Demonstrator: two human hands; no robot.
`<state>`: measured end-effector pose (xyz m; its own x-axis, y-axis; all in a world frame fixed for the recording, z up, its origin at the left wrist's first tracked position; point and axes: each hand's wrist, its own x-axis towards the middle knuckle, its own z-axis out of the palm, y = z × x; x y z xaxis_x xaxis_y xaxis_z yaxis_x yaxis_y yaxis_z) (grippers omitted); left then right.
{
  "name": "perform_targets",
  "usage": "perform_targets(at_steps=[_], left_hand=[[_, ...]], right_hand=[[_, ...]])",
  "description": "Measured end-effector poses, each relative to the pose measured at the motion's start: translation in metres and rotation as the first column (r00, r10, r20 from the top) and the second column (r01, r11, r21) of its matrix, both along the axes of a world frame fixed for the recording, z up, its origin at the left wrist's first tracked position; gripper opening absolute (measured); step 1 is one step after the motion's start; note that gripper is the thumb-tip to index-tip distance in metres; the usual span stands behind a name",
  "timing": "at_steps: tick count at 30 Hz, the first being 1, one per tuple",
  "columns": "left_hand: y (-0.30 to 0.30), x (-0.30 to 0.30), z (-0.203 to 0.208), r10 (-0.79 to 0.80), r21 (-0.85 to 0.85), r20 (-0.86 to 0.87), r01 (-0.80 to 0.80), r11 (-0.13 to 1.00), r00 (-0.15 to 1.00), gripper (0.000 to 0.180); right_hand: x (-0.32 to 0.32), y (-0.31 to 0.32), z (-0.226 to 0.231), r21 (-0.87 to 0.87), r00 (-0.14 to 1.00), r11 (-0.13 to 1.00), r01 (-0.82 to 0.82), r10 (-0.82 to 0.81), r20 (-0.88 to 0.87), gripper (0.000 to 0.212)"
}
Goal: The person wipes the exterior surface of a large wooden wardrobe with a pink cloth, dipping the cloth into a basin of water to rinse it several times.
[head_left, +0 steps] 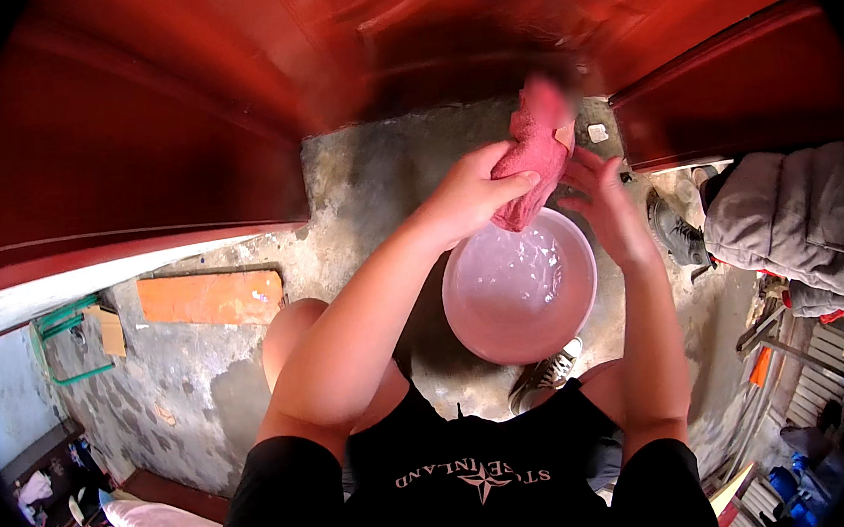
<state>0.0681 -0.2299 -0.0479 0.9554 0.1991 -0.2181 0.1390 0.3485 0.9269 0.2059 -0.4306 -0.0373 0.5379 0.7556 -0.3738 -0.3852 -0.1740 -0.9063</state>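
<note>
The left hand (471, 197) is closed around a wet pink cloth (536, 158). Its fingers wrap over the near side of the cloth and squeeze it. The right hand (610, 209) is just beside the cloth on the right. Its fingers are open and a bit curled, and the fingertips touch the cloth's edge near the top. The top of the cloth is blurry.

The cloth hangs right over the far rim of a pink bowl (473, 309). The bowl sits on the rough grey floor (364, 178), between the person's knees. There is water in the bowl, and it shines.

A big red door (158, 116) stands on the far side, very close to the hands. A grey padded jacket (799, 215) lies on the right, with a dark shoe (675, 231) next to it. An orange board (209, 297) lies on the floor to the left.

I think some things could go wrong. The cloth is over the rim, not the middle, so drips could land on the floor and make it slippery. Only one hand holds it tight, so a heavy wet cloth could slip and splash. A knee or foot could bump the bowl and tip the water out.
</note>
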Motion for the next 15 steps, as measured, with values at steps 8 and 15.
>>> perform_targets(at_steps=[8, 15], left_hand=[[0.037, 0.000, 0.006, 0.027, -0.017, -0.053, -0.028, 0.999, 0.998, 0.033], [0.061, -0.009, -0.007, 0.228, 0.285, -0.174, -0.173, 0.943, 0.958, 0.045]], right_hand=[[-0.012, 0.097, -0.007, 0.396, 0.958, 0.872, 0.287, -0.260, -0.121, 0.046], [0.021, 0.136, -0.014, 0.367, 0.850, 0.845, 0.388, -0.483, 0.213, 0.030]])
